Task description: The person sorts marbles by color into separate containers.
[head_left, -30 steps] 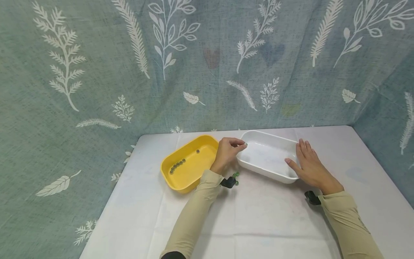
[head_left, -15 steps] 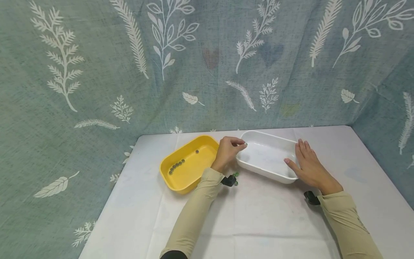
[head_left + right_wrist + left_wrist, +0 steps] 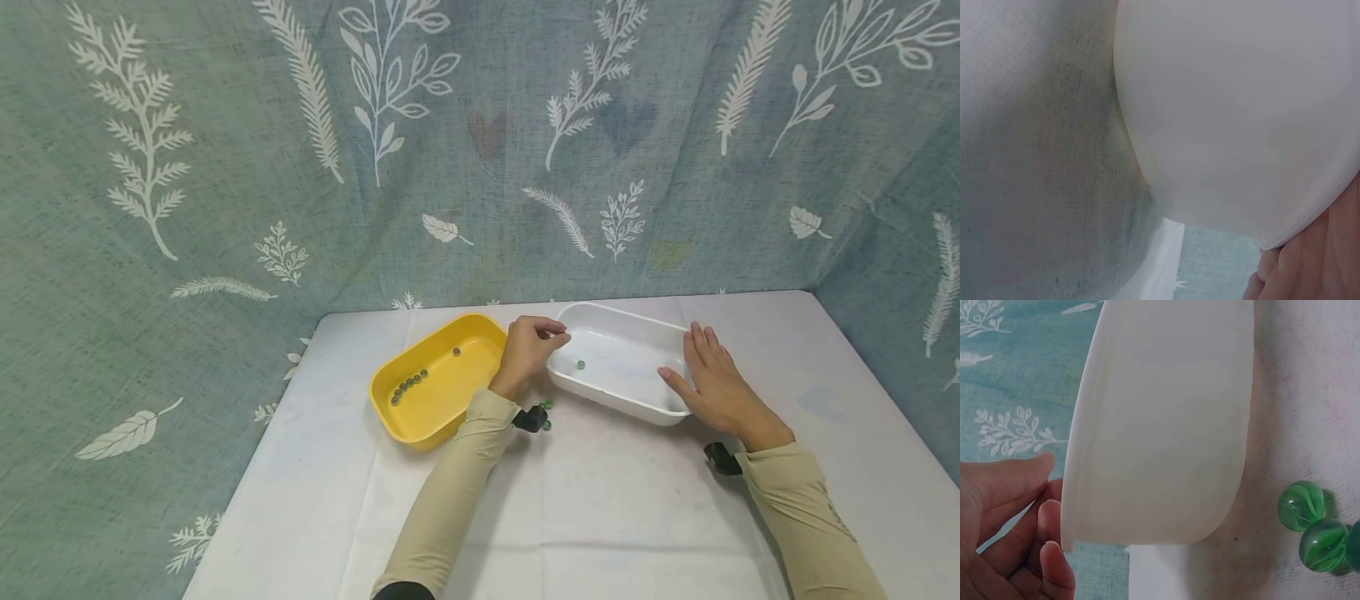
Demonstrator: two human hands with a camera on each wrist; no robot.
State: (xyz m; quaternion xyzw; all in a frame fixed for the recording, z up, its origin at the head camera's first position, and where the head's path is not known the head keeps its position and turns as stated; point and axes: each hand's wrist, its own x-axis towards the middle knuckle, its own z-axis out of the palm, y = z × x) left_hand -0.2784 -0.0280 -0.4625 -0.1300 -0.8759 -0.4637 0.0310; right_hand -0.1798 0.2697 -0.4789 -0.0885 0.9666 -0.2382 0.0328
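In the head view a white plastic tray (image 3: 615,362) holds one green glass marble (image 3: 581,365) near its left end. My left hand (image 3: 528,350) is over that end's rim, with thumb and forefinger close together and nothing seen between them. The left wrist view shows its fingers (image 3: 1050,512) loosely bent, partly behind the rim. Straight-fingered, my right hand (image 3: 720,383) rests against the tray's right end, thumb over the inside. In the right wrist view its fingers (image 3: 1316,256) lie along the outer edge. Several green marbles (image 3: 1302,506) sit on the cloth near the left wrist.
A yellow tray (image 3: 420,433) stands left of the white one, partly behind the left forearm. Inside it are several dark marbles (image 3: 409,383), most in a row. White cloth (image 3: 622,500) covers the table, and a patterned curtain (image 3: 480,167) hangs behind.
A green marble that was pinched between my left thumb and forefinger has been let go and now lies on the white tray's floor. Both hands have stayed almost in place.
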